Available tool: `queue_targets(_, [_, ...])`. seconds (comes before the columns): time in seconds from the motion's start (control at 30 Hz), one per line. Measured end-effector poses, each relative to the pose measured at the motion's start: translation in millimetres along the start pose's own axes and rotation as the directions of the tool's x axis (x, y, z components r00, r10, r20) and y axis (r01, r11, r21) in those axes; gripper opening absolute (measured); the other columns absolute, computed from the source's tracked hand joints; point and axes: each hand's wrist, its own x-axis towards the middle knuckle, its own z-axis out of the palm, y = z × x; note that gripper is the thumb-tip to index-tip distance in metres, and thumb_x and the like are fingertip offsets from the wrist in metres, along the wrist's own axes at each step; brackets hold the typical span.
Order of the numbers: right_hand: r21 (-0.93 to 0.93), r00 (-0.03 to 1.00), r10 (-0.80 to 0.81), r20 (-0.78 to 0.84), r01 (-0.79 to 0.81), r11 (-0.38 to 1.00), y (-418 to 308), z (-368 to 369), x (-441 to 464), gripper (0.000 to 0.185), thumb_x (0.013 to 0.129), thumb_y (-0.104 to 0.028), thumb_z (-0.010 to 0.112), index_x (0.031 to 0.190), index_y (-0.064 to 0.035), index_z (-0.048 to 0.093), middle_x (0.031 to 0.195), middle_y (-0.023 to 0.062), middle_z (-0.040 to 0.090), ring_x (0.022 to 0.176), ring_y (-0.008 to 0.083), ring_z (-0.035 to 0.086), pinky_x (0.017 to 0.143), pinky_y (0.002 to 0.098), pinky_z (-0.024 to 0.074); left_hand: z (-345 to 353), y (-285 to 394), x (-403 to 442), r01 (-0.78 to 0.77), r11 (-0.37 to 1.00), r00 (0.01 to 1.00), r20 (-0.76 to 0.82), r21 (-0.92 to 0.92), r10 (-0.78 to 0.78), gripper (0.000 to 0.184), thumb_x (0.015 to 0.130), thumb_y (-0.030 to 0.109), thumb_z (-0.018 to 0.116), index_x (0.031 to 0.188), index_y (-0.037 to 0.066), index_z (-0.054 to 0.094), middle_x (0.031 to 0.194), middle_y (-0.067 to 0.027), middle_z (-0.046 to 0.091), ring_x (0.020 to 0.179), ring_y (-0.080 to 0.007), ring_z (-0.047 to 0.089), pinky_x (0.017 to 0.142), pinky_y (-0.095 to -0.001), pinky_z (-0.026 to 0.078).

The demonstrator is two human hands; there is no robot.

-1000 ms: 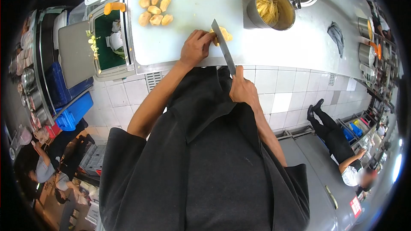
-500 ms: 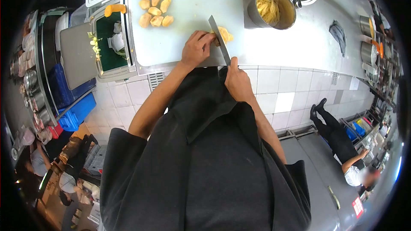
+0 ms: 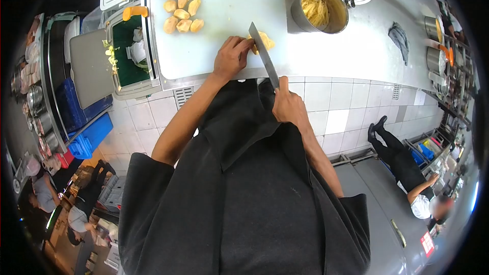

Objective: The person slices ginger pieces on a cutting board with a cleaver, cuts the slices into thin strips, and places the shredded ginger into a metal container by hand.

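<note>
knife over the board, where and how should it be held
The knife is probably best gripped by its handle, approached from the near right side, as the right hand has it. The blade slants away over the board, tip farthest from the body, and the left hand is close beside it, so the handle end looks safer.

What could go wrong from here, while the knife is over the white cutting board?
The left grip is very close to the knife, so a slip might cause a cut. The yellow pieces, near the right edge of the white cutting board, might be pushed off.
</note>
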Motion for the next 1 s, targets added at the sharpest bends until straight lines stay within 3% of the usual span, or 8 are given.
queue_targets(0.37, [0.009, 1.0, -0.007, -0.012, 0.007, 1.0, 0.6, 11.2, 12.3, 0.025, 0.09, -0.001, 0.046, 0.112, -0.0011, 0.035, 0.072, 0.0348, 0.063, 0.071, 0.0563, 0.063, 0.064, 0.0654, 0.0483, 0.0, 0.2, 0.4, 0.014, 1.0, 1.0, 0.012, 0.003, -0.014, 0.018, 0.087, -0.001, 0.065, 0.104, 0.004, 0.069, 0.093, -0.0113, 0.066, 0.087, -0.0317, 0.063, 0.076, -0.0407, 0.054])
queue_targets(0.47, [0.013, 0.997, -0.04, -0.069, 0.042, 0.999, 4.4, 22.3, 21.9, 0.024, 0.09, 0.0, 0.047, 0.112, 0.0002, 0.035, 0.07, 0.0334, 0.063, 0.069, 0.0545, 0.063, 0.062, 0.0633, 0.049, 2.1, -1.4, -1.5, 0.026, 1.0, 1.0, -0.016, 0.013, -0.026, 0.024, 0.083, -0.003, 0.065, 0.104, 0.008, 0.07, 0.093, -0.0078, 0.066, 0.09, -0.0292, 0.064, 0.078, -0.0397, 0.054])
queue_targets(0.53, [0.024, 0.974, -0.165, -0.156, 0.171, 0.985, 9.5, 30.4, 36.1, 0.023, 0.091, 0.002, 0.048, 0.11, 0.0015, 0.036, 0.068, 0.0317, 0.062, 0.067, 0.052, 0.064, 0.059, 0.0607, 0.0499, 3.7, 0.7, -5.3, 0.035, 0.999, 0.999, -0.014, -0.001, -0.035, 0.02, 0.086, -0.002, 0.065, 0.103, 0.007, 0.07, 0.093, -0.0095, 0.067, 0.089, -0.0304, 0.065, 0.077, -0.0401, 0.054])
queue_targets(0.67, [0.011, 0.971, -0.165, -0.171, 0.17, 0.985, 13.2, 28.9, 38.9, 0.021, 0.091, 0.003, 0.048, 0.108, 0.0024, 0.037, 0.066, 0.0303, 0.062, 0.065, 0.0503, 0.064, 0.057, 0.0588, 0.0505, 5.7, -5.7, -7.4, 0.055, 0.998, 0.998, -0.042, -0.038, -0.056, 0.015, 0.088, 0.0, 0.065, 0.101, 0.007, 0.069, 0.095, -0.0084, 0.067, 0.089, -0.0308, 0.065, 0.077, -0.0408, 0.055])
queue_targets(0.73, [0.051, 0.971, -0.161, -0.174, 0.173, 0.984, 14.6, 31.0, 35.6, 0.017, 0.102, -0.009, 0.049, 0.108, -0.0014, 0.034, 0.062, 0.0314, 0.058, 0.064, 0.0529, 0.061, 0.057, 0.0621, 0.0466, 4.7, -3.8, -7.1, 0.062, 0.997, 0.997, -0.034, -0.051, -0.064, 0.013, 0.088, 0.001, 0.066, 0.1, 0.007, 0.069, 0.094, -0.0086, 0.067, 0.087, -0.0312, 0.065, 0.076, -0.0411, 0.054])
queue_targets(1.0, [0.056, 0.964, -0.198, -0.178, 0.21, 0.976, 14.3, 27.1, 33.0, 0.017, 0.102, -0.009, 0.048, 0.107, -0.0002, 0.033, 0.061, 0.0316, 0.057, 0.063, 0.0542, 0.059, 0.055, 0.0616, 0.0445, 4.0, -2.3, -6.4, 0.092, 0.994, 0.995, -0.034, -0.067, -0.094, 0.012, 0.09, 0.001, 0.065, 0.1, 0.007, 0.068, 0.091, -0.0094, 0.066, 0.085, -0.0321, 0.065, 0.074, -0.0415, 0.054])
